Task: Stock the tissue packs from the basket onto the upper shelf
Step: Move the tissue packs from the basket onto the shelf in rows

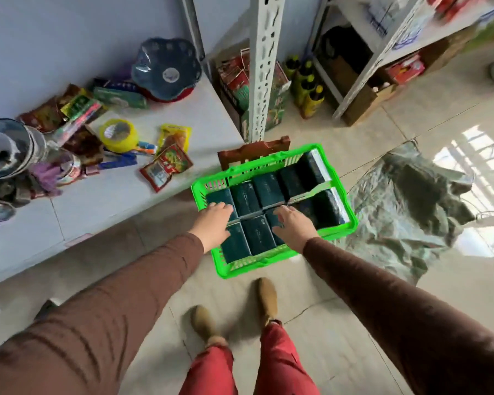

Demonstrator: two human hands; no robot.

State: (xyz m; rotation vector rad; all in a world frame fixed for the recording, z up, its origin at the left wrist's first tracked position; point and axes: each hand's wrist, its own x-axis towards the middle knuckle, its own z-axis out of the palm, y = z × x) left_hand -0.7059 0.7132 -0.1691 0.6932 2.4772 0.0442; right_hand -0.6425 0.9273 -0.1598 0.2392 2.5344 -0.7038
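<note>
Both my hands are down in the green basket (271, 265), which sits on the tiled floor (340, 323) in front of my feet. The basket is full of dark teal tissue packs (258, 235) lying flat in rows, touching each other. My left hand (216, 225) rests on the packs at the basket's left side, fingers curled down over a pack's edge; can't tell if it really grips. My right hand (293, 226) rests on packs nearer the middle, fingers spread and bent; grip also unclear. The two hands are apart, with one pack showing between them. A grey handle (311, 192) lies across the packs. White low shelf (143, 178) to the left holds snack packets, a yellow tape roll (119, 135) and bowls. Crumpled plastic sheet (411, 195) lies right of the basket.
</note>
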